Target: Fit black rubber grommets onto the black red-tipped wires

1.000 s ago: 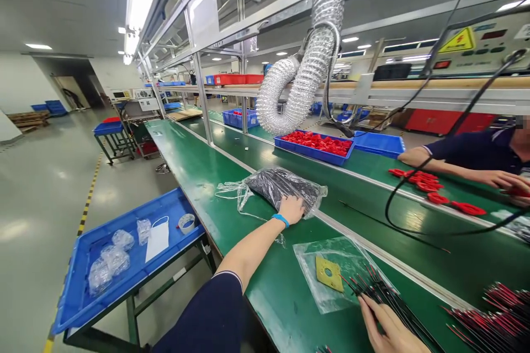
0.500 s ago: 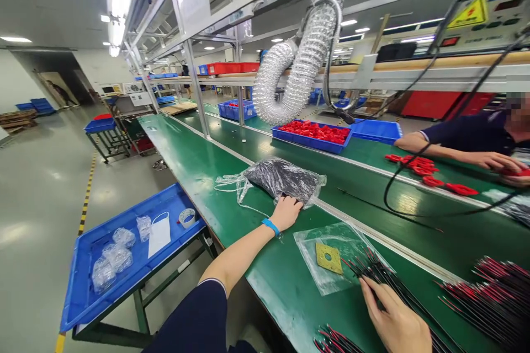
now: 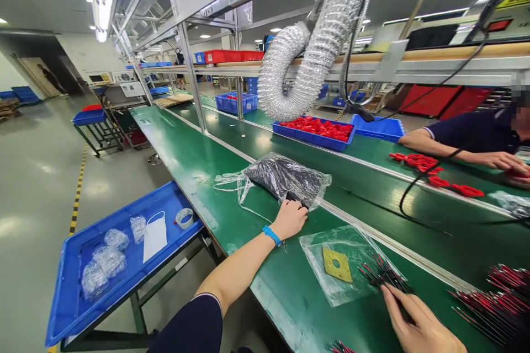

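Observation:
My left hand (image 3: 292,219), with a blue band at the wrist, has its fingers curled against the near side of a clear plastic bag (image 3: 285,176) full of dark pieces. A bit of something black shows at the fingertips, but what they grip is hidden. My right hand (image 3: 418,317) is closed on a bundle of black wires (image 3: 385,273) with red ends. Those ends lie over a flat clear bag (image 3: 335,292). On that bag rests a yellow square sponge (image 3: 337,271) with a round hole in its middle.
More black and red wires (image 3: 492,298) lie at the right. A blue tray (image 3: 58,292) on the left holds crumpled plastic, a white mask and a tape roll (image 3: 184,218). Across the bench, a co-worker's hand (image 3: 501,161) is near red parts (image 3: 422,164). A foil duct (image 3: 314,71) hangs above.
The view has shifted a little. My left hand stays at the bag, with more black showing by its fingertips. My right hand still holds the wires, now slightly farther right.

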The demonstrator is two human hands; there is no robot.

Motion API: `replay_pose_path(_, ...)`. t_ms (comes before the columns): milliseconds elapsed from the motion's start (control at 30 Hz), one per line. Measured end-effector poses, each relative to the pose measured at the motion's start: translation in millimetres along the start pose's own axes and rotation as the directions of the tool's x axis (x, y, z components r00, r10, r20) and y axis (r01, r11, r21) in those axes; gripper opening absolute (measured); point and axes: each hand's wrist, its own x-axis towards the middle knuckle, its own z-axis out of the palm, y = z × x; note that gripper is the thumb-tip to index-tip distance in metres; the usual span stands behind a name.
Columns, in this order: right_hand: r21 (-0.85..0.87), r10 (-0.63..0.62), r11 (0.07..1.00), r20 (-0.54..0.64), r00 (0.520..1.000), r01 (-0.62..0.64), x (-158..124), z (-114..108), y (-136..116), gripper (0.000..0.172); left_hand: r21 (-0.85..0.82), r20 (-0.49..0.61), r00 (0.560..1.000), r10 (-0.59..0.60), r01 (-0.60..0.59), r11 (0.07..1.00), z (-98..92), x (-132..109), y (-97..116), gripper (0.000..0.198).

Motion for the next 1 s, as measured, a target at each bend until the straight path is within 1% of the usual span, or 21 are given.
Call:
replay_pose_path(100,-0.113,-0.023,0.993,0.053,0.998,0.029,12.1,-8.4,-3.0,0.051,-0.075,-0.031,0.999,-0.015,0.013,0.997,-1.2,-0.2,-2.4,0.017)
replay_pose_path(167,-0.151,-0.006,0.988,0.059,0.998,0.015,20.1,-16.9,-4.3,0.05,-0.146,-0.053,0.998,-0.018,0.01,0.989,-1.8,-1.2,-1.2,0.016)
replay_pose_path(233,-0.149,0.001,0.989,0.09,0.996,0.012,28.6,-28.0,-4.1,0.046,-0.207,-0.07,0.998,-0.007,-0.007,0.978,-1.9,-2.2,1.0,0.016)
replay_pose_path(333,-0.12,-0.003,0.993,0.126,0.992,0.018,43.0,-50.1,-0.9,0.039,-0.267,-0.16,0.987,0.003,-0.046,0.963,-1.3,-2.6,3.7,0.013)
replay_pose_path(467,-0.148,0.028,0.989,0.057,0.998,-0.02,61.0,-85.9,2.0,0.031,-0.312,-0.185,0.983,0.021,-0.079,0.947,-1.0,-3.4,5.3,0.015)
replay_pose_path(533,-0.171,0.021,0.985,0.025,0.999,-0.016,65.2,-97.7,1.9,0.026,-0.331,-0.188,0.982,0.021,-0.084,0.94,-0.8,-4.7,5.6,0.016)
replay_pose_path(567,-0.183,0.015,0.983,0.024,1.0,-0.01,65.3,-99.5,2.4,0.025,-0.341,-0.192,0.981,0.02,-0.085,0.936,-0.4,-5.4,5.5,0.017)
replay_pose_path(633,-0.197,0.015,0.98,0.056,0.998,-0.004,60.9,-93.4,5.7,0.024,-0.362,-0.197,0.98,0.017,-0.089,0.928,1.6,-6.4,5.0,0.019)
replay_pose_path(700,-0.186,0.044,0.982,0.127,0.991,-0.02,50.8,-76.0,11.9,0.025,-0.38,-0.201,0.979,0.014,-0.092,0.92,4.7,-6.8,4.2,0.022)
replay_pose_path(767,-0.147,0.094,0.987,0.23,0.969,-0.062,37.0,-54.8,18.3,0.026,-0.393,-0.204,0.979,0.01,-0.091,0.915,7.7,-6.9,3.5,0.025)
replay_pose_path(833,-0.099,0.102,0.992,0.344,0.934,-0.072,22.1,-39.3,20.3,0.025,-0.405,-0.203,0.979,0.008,-0.092,0.91,9.3,-6.7,3.3,0.027)
replay_pose_path(900,-0.052,0.132,0.991,0.397,0.908,-0.121,7.7,-36.0,14.7,0.025,-0.422,-0.201,0.98,0.007,-0.093,0.902,9.2,-6.7,3.7,0.029)
replay_pose_path(967,0.02,0.173,0.979,0.445,0.879,-0.203,-5.4,-45.1,1.4,0.024,-0.439,-0.199,0.98,0.005,-0.094,0.893,8.2,-6.7,4.7,0.032)
replay_pose_path(1000,0.073,0.18,0.967,0.489,0.854,-0.246,-11.6,-52.5,-7.2,0.023,-0.444,-0.201,0.98,0.001,-0.092,0.891,7.7,-6.8,5.5,0.034)
